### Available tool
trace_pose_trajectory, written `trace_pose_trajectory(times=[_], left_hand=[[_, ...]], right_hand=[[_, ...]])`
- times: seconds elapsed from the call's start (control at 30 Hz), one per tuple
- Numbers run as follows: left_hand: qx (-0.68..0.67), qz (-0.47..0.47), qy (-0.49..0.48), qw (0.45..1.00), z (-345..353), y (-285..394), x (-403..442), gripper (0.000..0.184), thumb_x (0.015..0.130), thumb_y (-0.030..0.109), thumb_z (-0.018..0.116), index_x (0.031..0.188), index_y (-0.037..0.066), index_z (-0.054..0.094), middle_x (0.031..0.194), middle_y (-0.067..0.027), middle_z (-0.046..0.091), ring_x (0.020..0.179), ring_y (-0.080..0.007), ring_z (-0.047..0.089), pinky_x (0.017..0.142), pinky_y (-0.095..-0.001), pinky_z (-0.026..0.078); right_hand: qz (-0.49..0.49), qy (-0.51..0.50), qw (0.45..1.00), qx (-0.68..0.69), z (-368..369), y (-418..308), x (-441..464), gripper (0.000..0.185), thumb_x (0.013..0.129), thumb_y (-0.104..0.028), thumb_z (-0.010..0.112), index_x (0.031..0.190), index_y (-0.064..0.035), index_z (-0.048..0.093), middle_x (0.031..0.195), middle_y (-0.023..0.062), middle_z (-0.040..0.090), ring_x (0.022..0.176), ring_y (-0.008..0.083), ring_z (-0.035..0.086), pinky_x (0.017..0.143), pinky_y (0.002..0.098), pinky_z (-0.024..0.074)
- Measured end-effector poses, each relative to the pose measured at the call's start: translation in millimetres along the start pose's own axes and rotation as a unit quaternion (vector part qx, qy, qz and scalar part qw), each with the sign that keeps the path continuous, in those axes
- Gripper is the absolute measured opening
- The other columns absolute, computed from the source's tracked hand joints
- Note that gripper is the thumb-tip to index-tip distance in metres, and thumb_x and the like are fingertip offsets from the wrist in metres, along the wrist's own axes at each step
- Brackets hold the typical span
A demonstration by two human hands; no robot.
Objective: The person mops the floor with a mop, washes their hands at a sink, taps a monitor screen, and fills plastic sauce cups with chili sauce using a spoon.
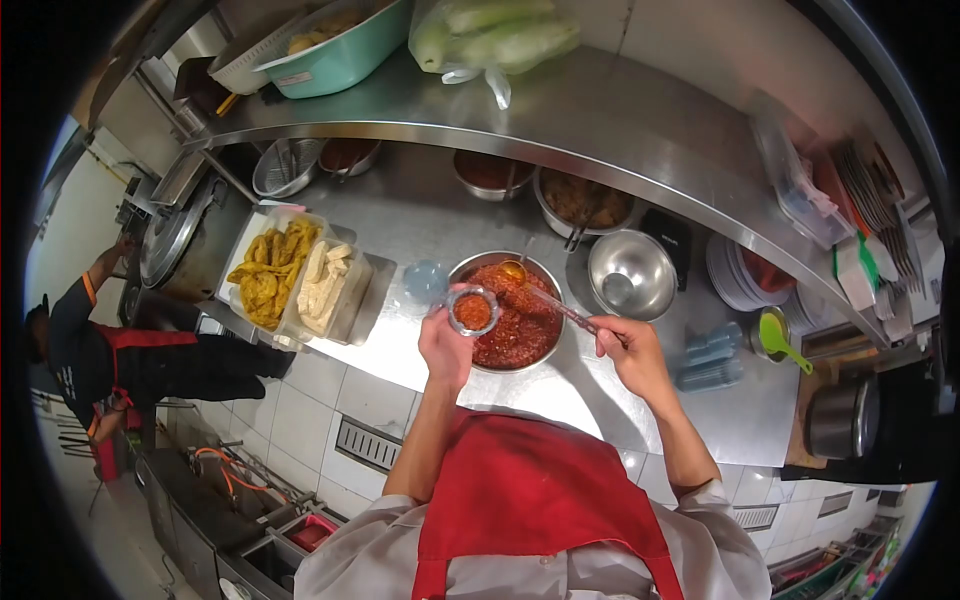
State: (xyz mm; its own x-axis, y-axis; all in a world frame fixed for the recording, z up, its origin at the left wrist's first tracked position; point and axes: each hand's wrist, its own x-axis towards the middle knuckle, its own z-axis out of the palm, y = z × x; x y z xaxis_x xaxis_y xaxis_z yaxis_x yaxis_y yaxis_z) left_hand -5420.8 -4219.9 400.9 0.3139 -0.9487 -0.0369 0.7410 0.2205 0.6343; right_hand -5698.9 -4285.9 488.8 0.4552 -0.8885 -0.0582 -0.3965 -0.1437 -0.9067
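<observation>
My left hand (446,350) is closed round a small clear cup (473,311) that has red sauce in it. It is held over the left rim of a metal bowl (540,352) full of chunky red sauce (515,335). In my right hand (632,352) is the handle of a ladle (513,271), whose round head lies in the sauce near the bowl's far side. A second, bluish clear cup (425,281) stands on the steel counter just left of the bowl.
Two plastic tubs, one of yellow pieces (272,270) and one of pale slabs (322,290), sit at left. An empty steel bowl (632,275), stacked clear cups (711,358) and a green spoon (783,338) lie right. A steel shelf (600,115) overhangs the back. Another person (120,350) stands far left.
</observation>
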Motion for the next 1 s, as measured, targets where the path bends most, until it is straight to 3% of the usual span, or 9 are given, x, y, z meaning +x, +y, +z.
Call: trace_pose_trajectory(times=[0.1,0.2,0.3,0.37,0.47,0.57,0.8,0.93,1.0], left_hand=[[-0.026,0.079,0.021,0.996,-5.0,4.0,-5.8,0.053,0.093,0.036,0.048,0.135,0.004,0.050,0.135,-0.0175,0.056,0.130,-0.0367,0.055,0.104,-0.0594,0.048],[-0.089,0.072,-0.013,0.993,-8.3,9.8,-8.1,0.054,0.093,0.037,0.051,0.137,0.006,0.051,0.137,-0.0170,0.056,0.129,-0.0361,0.055,0.102,-0.0568,0.049],[-0.043,0.019,-0.036,0.998,3.9,14.8,-14.8,0.050,0.096,0.031,0.053,0.139,0.004,0.050,0.139,-0.0158,0.056,0.129,-0.0344,0.056,0.102,-0.0543,0.050],[0.026,-0.016,-0.063,0.998,10.0,5.3,-18.1,0.048,0.097,0.024,0.056,0.139,0.003,0.051,0.139,-0.0149,0.056,0.129,-0.0325,0.056,0.103,-0.0519,0.050],[0.095,-0.078,-0.090,0.988,14.5,-15.1,-25.4,0.045,0.095,0.010,0.061,0.138,-0.001,0.053,0.137,-0.0135,0.059,0.129,-0.0279,0.057,0.108,-0.0463,0.049],[0.082,-0.142,-0.116,0.980,13.2,-32.1,-26.5,0.039,0.094,0.003,0.063,0.133,0.000,0.059,0.136,-0.0105,0.061,0.128,-0.0223,0.057,0.108,-0.0415,0.047],[0.125,-0.136,-0.151,0.971,30.7,-62.4,-28.9,0.041,0.092,0.009,0.066,0.132,0.000,0.059,0.128,-0.0111,0.065,0.120,-0.0223,0.061,0.106,-0.0404,0.047],[0.077,-0.179,-0.133,0.972,39.7,-54.5,-16.7,0.043,0.090,0.024,0.065,0.128,0.005,0.059,0.124,-0.0135,0.067,0.116,-0.0285,0.065,0.082,-0.0427,0.058],[0.039,-0.164,-0.124,0.978,34.1,-47.8,-10.1,0.044,0.090,0.029,0.065,0.128,0.007,0.059,0.125,-0.0134,0.066,0.115,-0.0297,0.065,0.074,-0.0412,0.058]], right_hand=[[0.003,-0.009,0.996,-0.090,10.4,17.3,10.6,0.025,0.095,-0.008,0.060,0.115,-0.0028,0.074,0.076,0.0107,0.067,0.066,0.0242,0.065,0.068,0.0367,0.0512],[-0.058,-0.053,0.934,-0.348,31.0,38.4,14.3,0.033,0.092,-0.015,0.066,0.123,-0.0040,0.070,0.094,0.0117,0.069,0.084,0.0292,0.066,0.077,0.0394,0.0522],[-0.212,0.069,0.891,-0.396,43.8,-1.1,10.5,0.050,0.088,-0.023,0.073,0.133,-0.0043,0.062,0.121,0.0142,0.063,0.109,0.0334,0.061,0.089,0.0412,0.0506],[-0.238,0.038,0.932,-0.270,46.3,-23.8,10.6,0.064,0.085,-0.028,0.079,0.138,-0.0031,0.055,0.136,0.0152,0.052,0.125,0.0350,0.051,0.099,0.0418,0.0467],[-0.171,-0.089,0.980,-0.053,46.6,-37.9,2.8,0.068,0.082,-0.030,0.083,0.138,-0.0029,0.054,0.131,0.0147,0.053,0.120,0.0349,0.055,0.100,0.0437,0.0474],[-0.098,-0.075,0.987,-0.101,38.4,-28.6,-11.1,0.073,0.080,-0.030,0.087,0.141,-0.0070,0.054,0.128,0.0114,0.055,0.111,0.0283,0.062,0.096,0.0380,0.0526],[-0.081,0.022,0.996,0.015,13.9,-7.5,-42.4,0.068,0.073,-0.022,0.091,0.132,-0.0027,0.063,0.119,0.0118,0.060,0.106,0.0266,0.064,0.093,0.0378,0.0558],[-0.016,0.049,0.994,0.093,-29.1,-1.8,-50.8,0.068,0.073,-0.024,0.092,0.130,-0.0014,0.065,0.119,0.0116,0.062,0.104,0.0215,0.065,0.090,0.0362,0.0575],[0.006,0.084,0.996,0.001,-51.5,3.7,-57.3,0.066,0.072,-0.018,0.092,0.129,0.0000,0.065,0.119,0.0108,0.063,0.102,0.0198,0.065,0.091,0.0347,0.0581]])
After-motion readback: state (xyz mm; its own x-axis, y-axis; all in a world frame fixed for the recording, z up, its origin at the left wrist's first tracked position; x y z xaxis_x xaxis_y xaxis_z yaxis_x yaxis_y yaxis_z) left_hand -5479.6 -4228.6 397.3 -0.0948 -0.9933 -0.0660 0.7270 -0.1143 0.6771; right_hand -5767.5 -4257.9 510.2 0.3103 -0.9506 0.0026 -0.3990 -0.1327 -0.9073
